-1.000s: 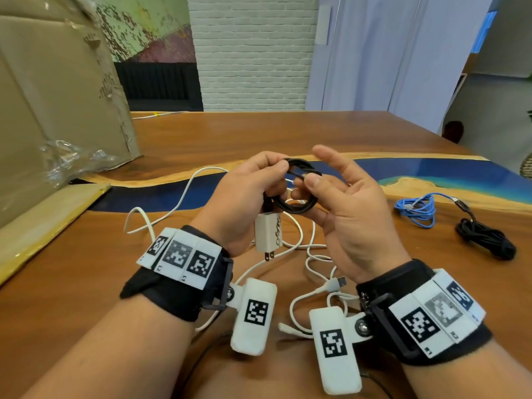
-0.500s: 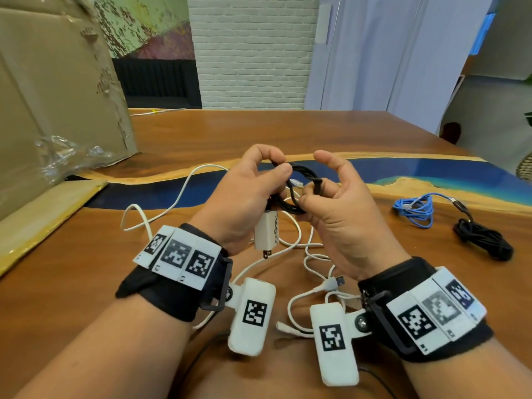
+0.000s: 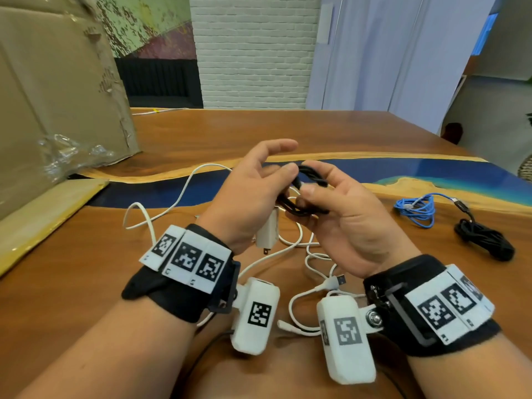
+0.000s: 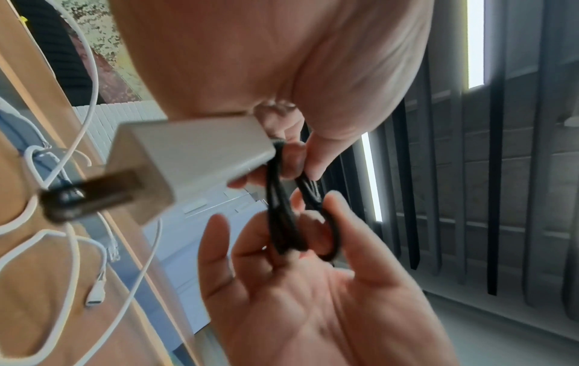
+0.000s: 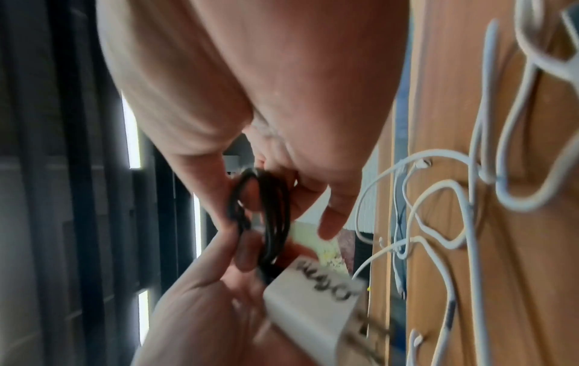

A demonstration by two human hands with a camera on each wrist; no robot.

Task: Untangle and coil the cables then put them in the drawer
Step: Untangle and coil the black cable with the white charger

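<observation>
A short black cable (image 3: 305,194) wound into a small coil sits between both hands above the table. My left hand (image 3: 283,171) pinches its left side with thumb and lower fingers, index finger lifted clear. My right hand (image 3: 313,194) holds the coil from below, thumb pressed on top. A white charger plug (image 3: 267,231) hangs from the cable under the left palm. The left wrist view shows the charger (image 4: 188,158) and coil (image 4: 282,222) up close; the right wrist view shows the coil (image 5: 272,210) pinched by fingers. No drawer is in view.
Loose white cables (image 3: 290,246) sprawl on the wooden table (image 3: 288,131) under my hands. A blue cable (image 3: 417,208) and a black cable bundle (image 3: 486,240) lie at the right. A large cardboard box (image 3: 57,96) stands at the left.
My left index finger has lifted off the coil and straightened. The right fingers have uncurled from over the coil and now lie under it, thumb on top.
</observation>
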